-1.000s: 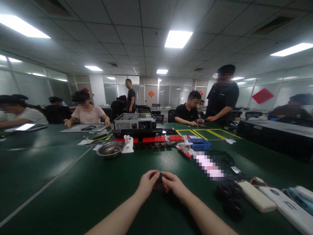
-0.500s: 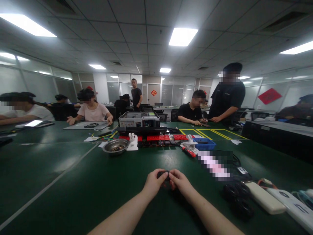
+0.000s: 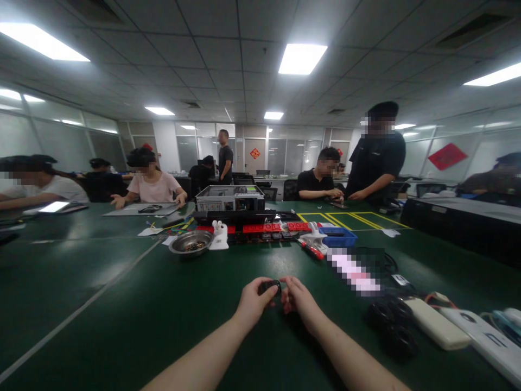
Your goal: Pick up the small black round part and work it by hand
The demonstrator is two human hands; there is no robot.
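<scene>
A small black rounded part (image 3: 267,285), wheel-like in shape, is held over the green table in front of me. My left hand (image 3: 254,301) is closed on it, the thumb lying along its near side. Close by on the right is my right hand (image 3: 298,300), its fingers curled and the index fingertip at the part's right edge. Whether that fingertip touches the part cannot be made out, nor whether anything small sits in those fingers. Several similar-looking black round pieces (image 3: 393,326) lie to the right of my right forearm.
Ahead are a metal bowl (image 3: 191,243) of small screws, a white holder (image 3: 220,236), a red-and-black strip (image 3: 264,229), red-handled pliers (image 3: 312,250), a blue tray (image 3: 337,237) and an open computer case (image 3: 230,199). A cream block (image 3: 439,324) lies at right. Co-workers sit and stand beyond.
My right thumb and fingers have drawn back slightly from the black part, which shows more of its right side. My left hand keeps its hold. The view has shifted slightly.
</scene>
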